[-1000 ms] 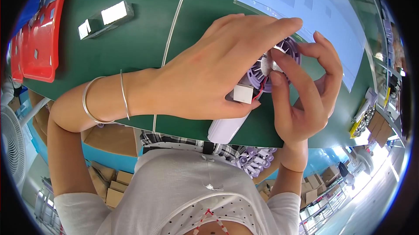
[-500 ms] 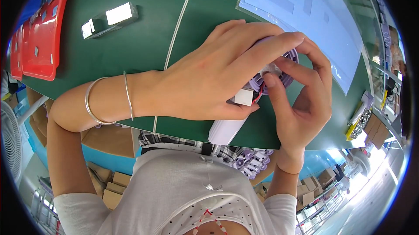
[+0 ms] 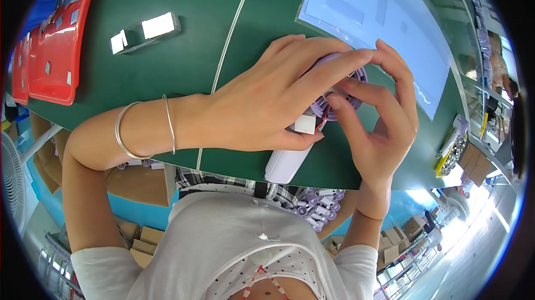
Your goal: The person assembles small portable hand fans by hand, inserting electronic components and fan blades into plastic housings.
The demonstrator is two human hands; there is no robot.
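A lilac handheld device with a round, ribbed purple head (image 3: 361, 85) and a pale cylindrical handle (image 3: 287, 165) rests in my left hand (image 3: 267, 96). That hand's fingers curve over the head, and its thumb lies across the body, below a small white block (image 3: 305, 124). Thin red wires (image 3: 321, 124) run beside the block. At the head's open face, my right hand (image 3: 382, 127) has thumb and index finger closed at the inside, the other fingers arched over the far rim. What the pinch holds is hidden between the fingertips.
On the green table (image 3: 184, 71) lies a clear block with white faces (image 3: 146, 31). Red trays (image 3: 56, 71) of small pieces stand at the left, a blue film-covered sheet (image 3: 384, 21) at the back right. A yellow container (image 3: 448, 161) sits at the right edge. Below are similar lilac parts (image 3: 322, 208).
Both hands and the device sit slightly further left in the picture, while the view shifts a little. A curved metal piece now shows at the top edge. The hold looks the same.
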